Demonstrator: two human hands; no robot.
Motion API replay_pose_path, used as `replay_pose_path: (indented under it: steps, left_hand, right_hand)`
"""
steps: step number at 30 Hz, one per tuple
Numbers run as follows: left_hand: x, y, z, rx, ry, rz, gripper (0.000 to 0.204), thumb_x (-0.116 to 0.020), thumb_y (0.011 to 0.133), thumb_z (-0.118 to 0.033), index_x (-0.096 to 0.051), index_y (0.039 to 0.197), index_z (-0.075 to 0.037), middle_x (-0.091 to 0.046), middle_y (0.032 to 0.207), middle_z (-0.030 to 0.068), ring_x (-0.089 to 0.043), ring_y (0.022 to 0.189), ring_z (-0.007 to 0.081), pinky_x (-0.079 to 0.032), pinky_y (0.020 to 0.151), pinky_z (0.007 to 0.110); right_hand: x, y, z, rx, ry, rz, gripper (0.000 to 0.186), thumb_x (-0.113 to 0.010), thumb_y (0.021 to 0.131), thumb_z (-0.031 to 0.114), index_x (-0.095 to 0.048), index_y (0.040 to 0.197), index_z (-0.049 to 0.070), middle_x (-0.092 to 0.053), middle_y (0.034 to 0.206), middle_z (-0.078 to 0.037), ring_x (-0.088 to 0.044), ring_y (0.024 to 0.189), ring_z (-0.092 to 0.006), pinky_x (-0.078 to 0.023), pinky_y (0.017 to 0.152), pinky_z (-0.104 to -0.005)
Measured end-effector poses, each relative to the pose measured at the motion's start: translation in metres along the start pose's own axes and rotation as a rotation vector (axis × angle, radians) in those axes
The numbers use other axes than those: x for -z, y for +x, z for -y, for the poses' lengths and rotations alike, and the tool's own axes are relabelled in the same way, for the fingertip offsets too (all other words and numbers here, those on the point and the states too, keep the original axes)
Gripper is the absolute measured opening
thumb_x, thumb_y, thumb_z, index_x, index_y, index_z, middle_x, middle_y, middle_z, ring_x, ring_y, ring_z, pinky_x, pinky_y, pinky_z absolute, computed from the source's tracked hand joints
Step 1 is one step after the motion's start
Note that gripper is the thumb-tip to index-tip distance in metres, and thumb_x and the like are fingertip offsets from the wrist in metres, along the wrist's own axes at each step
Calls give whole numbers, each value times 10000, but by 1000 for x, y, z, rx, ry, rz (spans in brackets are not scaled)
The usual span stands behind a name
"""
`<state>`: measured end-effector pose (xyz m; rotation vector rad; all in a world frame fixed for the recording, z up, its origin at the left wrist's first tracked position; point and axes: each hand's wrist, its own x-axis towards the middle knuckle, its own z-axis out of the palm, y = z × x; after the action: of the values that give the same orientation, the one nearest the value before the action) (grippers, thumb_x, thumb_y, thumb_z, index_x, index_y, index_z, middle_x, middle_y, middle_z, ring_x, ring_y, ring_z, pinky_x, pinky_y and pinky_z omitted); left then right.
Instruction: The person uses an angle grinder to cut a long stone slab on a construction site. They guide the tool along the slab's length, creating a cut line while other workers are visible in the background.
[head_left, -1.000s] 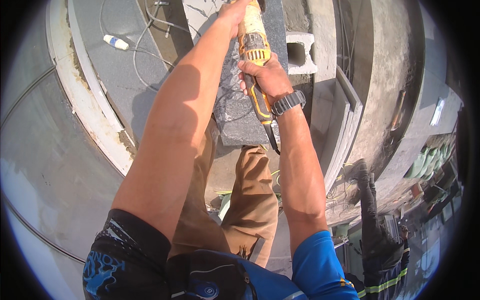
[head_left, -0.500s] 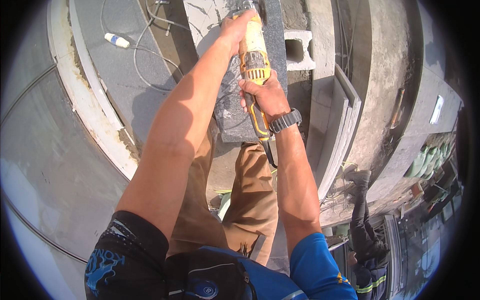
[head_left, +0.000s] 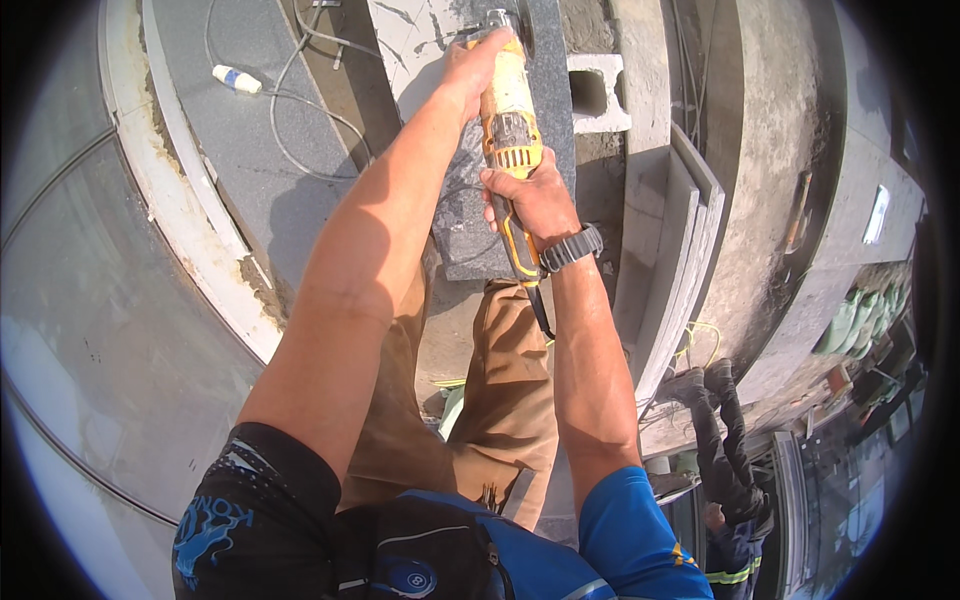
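Both my hands hold a yellow and black angle grinder [head_left: 511, 110] over a grey stone slab [head_left: 470, 225]. My left hand [head_left: 475, 68] is closed around the front of the tool, near its metal head. Further back, my right hand [head_left: 537, 198] grips the black rear handle, and a dark watch [head_left: 572, 248] sits on that wrist. A black power cord [head_left: 541, 308] hangs from the handle's end. The disc at the far end shows only in part, close to the slab's right side; whether it touches the stone I cannot tell.
A concrete block [head_left: 598, 93] with a hole stands right of the slab. Thin slabs [head_left: 668, 260] lean nearby on the right. On the left, a white and blue plug connector [head_left: 237, 79] and grey cable lie on another slab [head_left: 205, 120]. Another person [head_left: 730, 470] is at the lower right.
The grinder and my hands have barely moved. At the lower right, the other person's legs have shifted, and both feet now show.
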<state>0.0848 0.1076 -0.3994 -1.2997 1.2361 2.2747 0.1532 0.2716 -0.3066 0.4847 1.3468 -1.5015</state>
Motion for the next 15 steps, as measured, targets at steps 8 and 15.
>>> replay_pose_path:
  steps: [8,15]
  left_hand:
    - [-7,-8,9,6,10,-99,578,-733,951,-368,-538,1243,91,-725,998,184,-738,772,263,-643,680,442]
    - [3,-6,7,33,-43,-24,976,-787,911,-416,-203,1480,120,-627,1200,292,-729,888,312,-641,727,488]
  right_hand:
    - [0,-10,-5,-16,0,-72,516,-753,905,22,-334,1206,50,-645,789,-103,-657,553,-192,-560,453,-326]
    - [0,-6,-1,11,18,-21,533,-759,879,7,-304,1155,33,-629,775,-112,-646,529,-196,-540,427,-332]
